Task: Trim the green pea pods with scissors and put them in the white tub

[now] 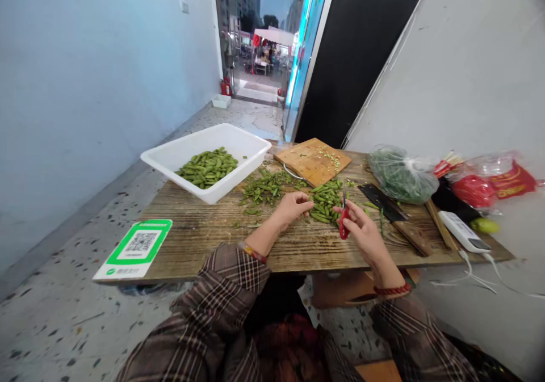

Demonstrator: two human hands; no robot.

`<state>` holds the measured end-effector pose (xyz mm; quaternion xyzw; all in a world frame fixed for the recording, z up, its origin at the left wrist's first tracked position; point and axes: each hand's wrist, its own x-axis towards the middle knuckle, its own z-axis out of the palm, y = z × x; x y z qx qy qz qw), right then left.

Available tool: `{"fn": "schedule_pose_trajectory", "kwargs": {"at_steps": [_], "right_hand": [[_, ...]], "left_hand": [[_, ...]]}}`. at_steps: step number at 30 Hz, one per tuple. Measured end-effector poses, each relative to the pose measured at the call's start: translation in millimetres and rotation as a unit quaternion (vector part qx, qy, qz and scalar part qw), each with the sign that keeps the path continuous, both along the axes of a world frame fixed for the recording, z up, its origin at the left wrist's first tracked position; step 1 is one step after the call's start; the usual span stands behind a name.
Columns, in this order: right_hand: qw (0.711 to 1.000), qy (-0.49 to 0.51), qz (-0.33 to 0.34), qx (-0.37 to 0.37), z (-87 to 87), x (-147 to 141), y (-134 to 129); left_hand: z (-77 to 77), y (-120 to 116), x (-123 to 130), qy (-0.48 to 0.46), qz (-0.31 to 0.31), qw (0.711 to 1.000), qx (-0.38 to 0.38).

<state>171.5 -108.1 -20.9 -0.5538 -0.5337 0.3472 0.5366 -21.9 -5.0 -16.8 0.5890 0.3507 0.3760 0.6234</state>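
Note:
My right hand (361, 226) grips a pair of scissors (344, 223) by the red handles, blades pointing up and away from me. Just left of it lies a pile of green edamame pods (326, 200). At that pile's left edge my left hand (293, 208) is closed in a pinch; whatever is between the fingertips cannot be made out. Behind my left hand spreads a looser heap of pods and trimmings (266, 186). More pods (208, 167) fill part of a white plastic tub (249, 150) at the back left of the wooden table (204, 229).
A wooden cutting board (313, 158) with scraps sits at the back. To the right are a cleaver (383, 203), a bag of greens (402, 177), red packaging (481, 186) and a white power strip (464, 231) with cables. A QR-code card (140, 243) lies front left.

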Motion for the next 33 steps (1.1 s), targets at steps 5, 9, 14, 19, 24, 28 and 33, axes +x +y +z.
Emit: {"fn": "schedule_pose_trajectory", "kwargs": {"at_steps": [5,9,14,19,24,28,33], "right_hand": [[1.000,-0.010,0.016,-0.018,-13.4,-9.2,-10.5],[0.996,-0.078,-0.033,0.007,-32.2,-4.8,-4.2],[0.971,-0.229,-0.054,0.039,-44.9,-10.1,2.6],[0.960,-0.266,-0.038,0.079,-45.0,-18.3,4.0],[0.952,-0.294,-0.021,0.082,-41.4,-17.5,5.4],[0.955,-0.278,0.008,0.103,-39.3,-21.5,6.9],[0.954,-0.272,0.025,0.126,-36.3,-35.8,11.6]], "left_hand": [[-7.4,-3.9,0.4,-0.034,-0.007,0.999,-0.026],[-14.8,-2.3,1.9,-0.045,-0.033,0.998,-0.015],[-13.8,-2.2,2.3,-0.044,-0.088,0.995,-0.033],[-2.6,1.1,-3.0,0.013,-0.061,0.997,0.043],[4.8,1.1,-4.6,0.071,-0.119,0.987,0.085],[3.6,-3.2,-5.4,0.100,-0.142,0.970,0.169],[-0.7,-3.2,-16.5,0.131,-0.125,0.951,0.250]]}}
